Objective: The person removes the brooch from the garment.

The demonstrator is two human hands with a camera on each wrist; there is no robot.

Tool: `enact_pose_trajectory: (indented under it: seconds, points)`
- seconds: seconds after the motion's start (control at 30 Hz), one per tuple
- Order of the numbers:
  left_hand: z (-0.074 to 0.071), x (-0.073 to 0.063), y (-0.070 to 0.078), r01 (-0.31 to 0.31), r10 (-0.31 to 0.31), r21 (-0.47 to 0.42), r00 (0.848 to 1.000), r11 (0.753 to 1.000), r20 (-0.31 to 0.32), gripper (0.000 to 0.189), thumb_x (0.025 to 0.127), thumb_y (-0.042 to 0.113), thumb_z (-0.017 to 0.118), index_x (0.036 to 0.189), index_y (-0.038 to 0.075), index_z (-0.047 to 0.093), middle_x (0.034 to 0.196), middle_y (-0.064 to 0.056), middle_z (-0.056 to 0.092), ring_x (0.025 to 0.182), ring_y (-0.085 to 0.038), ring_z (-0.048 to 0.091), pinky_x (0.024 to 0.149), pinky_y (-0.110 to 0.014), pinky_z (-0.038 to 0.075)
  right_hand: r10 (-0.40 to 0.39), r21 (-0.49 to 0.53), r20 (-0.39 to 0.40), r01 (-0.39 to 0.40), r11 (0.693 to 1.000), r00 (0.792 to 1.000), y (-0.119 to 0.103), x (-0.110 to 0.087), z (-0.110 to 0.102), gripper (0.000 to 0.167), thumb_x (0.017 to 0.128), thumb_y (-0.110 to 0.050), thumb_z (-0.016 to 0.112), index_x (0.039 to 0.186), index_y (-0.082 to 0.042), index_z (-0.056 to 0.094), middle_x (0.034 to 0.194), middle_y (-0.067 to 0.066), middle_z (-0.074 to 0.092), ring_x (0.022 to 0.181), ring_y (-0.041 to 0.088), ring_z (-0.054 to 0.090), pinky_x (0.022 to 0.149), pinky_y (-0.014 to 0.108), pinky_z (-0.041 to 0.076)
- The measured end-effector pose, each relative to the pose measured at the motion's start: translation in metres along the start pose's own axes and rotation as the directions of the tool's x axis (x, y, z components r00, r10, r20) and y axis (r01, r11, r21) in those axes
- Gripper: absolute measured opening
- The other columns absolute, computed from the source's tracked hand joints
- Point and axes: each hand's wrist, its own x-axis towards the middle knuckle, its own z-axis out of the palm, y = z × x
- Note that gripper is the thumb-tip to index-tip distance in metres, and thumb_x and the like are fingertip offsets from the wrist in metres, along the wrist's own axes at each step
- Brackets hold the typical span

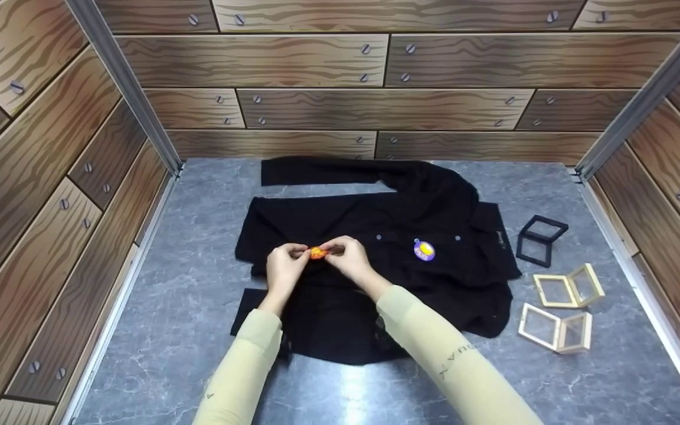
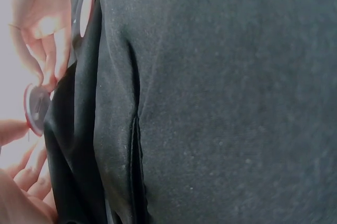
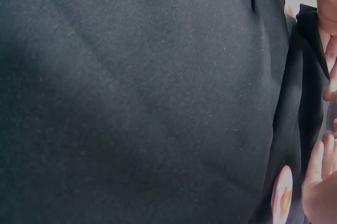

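A round orange badge (image 1: pixel 317 252) is pinched at its two sides, my left hand (image 1: pixel 285 265) at its left edge and my right hand (image 1: pixel 349 258) at its right. Its grey back (image 2: pixel 39 109) shows in the left wrist view, with a pin-like fitting in the middle that is hard to make out. Both hands are over a black long-sleeved shirt (image 1: pixel 340 218) spread on the floor. On the shirt, right of my hands, lies a purple and yellow oval badge (image 1: pixel 424 250) with a small loop at its top.
To the shirt's right stand three hinged double frames: a black one (image 1: pixel 535 260), a yellowish one (image 1: pixel 570 305) and a pale wooden one (image 1: pixel 558 348). Wood-patterned walls (image 1: pixel 328 109) enclose the grey marbled floor (image 1: pixel 157 283) at the back and both sides.
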Motion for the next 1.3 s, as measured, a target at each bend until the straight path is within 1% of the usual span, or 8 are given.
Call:
enact_pose_trajectory:
  seconds: [0.23,0.37,0.43,0.53,0.67,0.8,1.07,1.3]
  points:
    - [0.0003,-0.0009,-0.0008,0.024,-0.024,-0.023,1.000,0.999,0.005,0.013,0.087,0.007,0.082,0.098,0.000,0.084,0.095,-0.015,0.083,0.090,-0.029,0.081,0.081,-0.039,0.064,-0.072,0.015,-0.022,0.072,0.997,0.997,0.0009,-0.0002,-0.0010,0.017,0.086,0.011,0.069,0.099,0.007,0.081,0.106,0.025,0.075,0.105,0.039,0.072,0.087,0.022,0.060]
    - [0.0005,-0.0018,-0.0004,0.018,-0.018,-0.028,1.000,0.999,0.003,0.013,0.087,0.006,0.082,0.098,0.000,0.084,0.095,-0.016,0.083,0.090,-0.029,0.081,0.081,-0.040,0.064,-0.075,0.007,-0.037,0.076,0.997,0.996,0.0000,-0.0007,-0.0006,0.015,0.088,0.009,0.070,0.097,0.007,0.082,0.105,0.025,0.077,0.105,0.039,0.072,0.085,0.018,0.058]
    - [0.0009,-0.0016,-0.0005,0.013,-0.013,-0.032,1.000,0.999,0.004,0.012,0.087,0.006,0.082,0.098,0.000,0.083,0.094,-0.016,0.083,0.089,-0.029,0.081,0.081,-0.041,0.064,-0.069,0.011,-0.043,0.070,0.998,0.997,-0.0014,-0.0009,-0.0004,0.013,0.088,0.008,0.072,0.097,0.007,0.082,0.104,0.025,0.077,0.104,0.039,0.073,0.085,0.017,0.057]
    - [0.0013,-0.0009,-0.0008,0.011,-0.011,-0.041,1.000,0.999,0.008,0.013,0.088,0.005,0.082,0.098,-0.001,0.083,0.093,-0.017,0.083,0.088,-0.030,0.081,0.080,-0.040,0.064,-0.056,0.013,-0.050,0.056,0.998,0.997,-0.0029,-0.0012,-0.0001,0.012,0.088,0.006,0.074,0.098,0.006,0.081,0.104,0.025,0.076,0.101,0.039,0.075,0.086,0.023,0.060]
    - [0.0008,-0.0005,-0.0012,0.012,-0.011,-0.037,1.000,0.999,0.015,0.013,0.088,0.006,0.082,0.098,-0.001,0.083,0.091,-0.017,0.083,0.087,-0.030,0.080,0.077,-0.037,0.064,-0.053,-0.001,-0.062,0.053,0.999,0.997,-0.0018,-0.0015,0.0003,0.014,0.087,0.006,0.075,0.099,0.005,0.081,0.104,0.025,0.076,0.096,0.035,0.076,0.085,0.024,0.061]
    - [0.0004,-0.0006,-0.0021,0.010,-0.010,-0.034,1.000,0.999,0.019,0.013,0.087,0.006,0.082,0.098,-0.001,0.083,0.092,-0.017,0.083,0.087,-0.030,0.080,0.076,-0.034,0.063,-0.050,0.004,-0.066,0.050,0.999,0.997,-0.0009,-0.0014,0.0004,0.015,0.086,0.006,0.074,0.099,0.005,0.081,0.103,0.024,0.076,0.092,0.028,0.076,0.081,0.017,0.058]
    - [0.0002,-0.0016,-0.0011,0.025,-0.024,-0.038,0.999,0.999,0.026,0.012,0.088,0.006,0.082,0.098,-0.001,0.083,0.093,-0.017,0.083,0.088,-0.029,0.080,0.078,-0.037,0.064,-0.009,0.050,-0.067,0.012,0.999,0.998,-0.0015,-0.0020,0.0009,0.017,0.085,0.009,0.072,0.100,0.007,0.080,0.103,0.025,0.079,0.089,0.028,0.077,0.078,0.016,0.058]
    - [0.0006,-0.0016,-0.0013,0.013,-0.013,-0.045,1.000,0.999,0.007,0.012,0.087,0.005,0.082,0.096,-0.001,0.083,0.090,-0.016,0.082,0.085,-0.029,0.080,0.074,-0.032,0.062,0.007,0.078,-0.063,-0.002,0.997,0.998,-0.0020,-0.0022,0.0007,0.020,0.085,0.010,0.071,0.104,0.008,0.078,0.105,0.025,0.079,0.089,0.023,0.077,0.078,0.014,0.056]
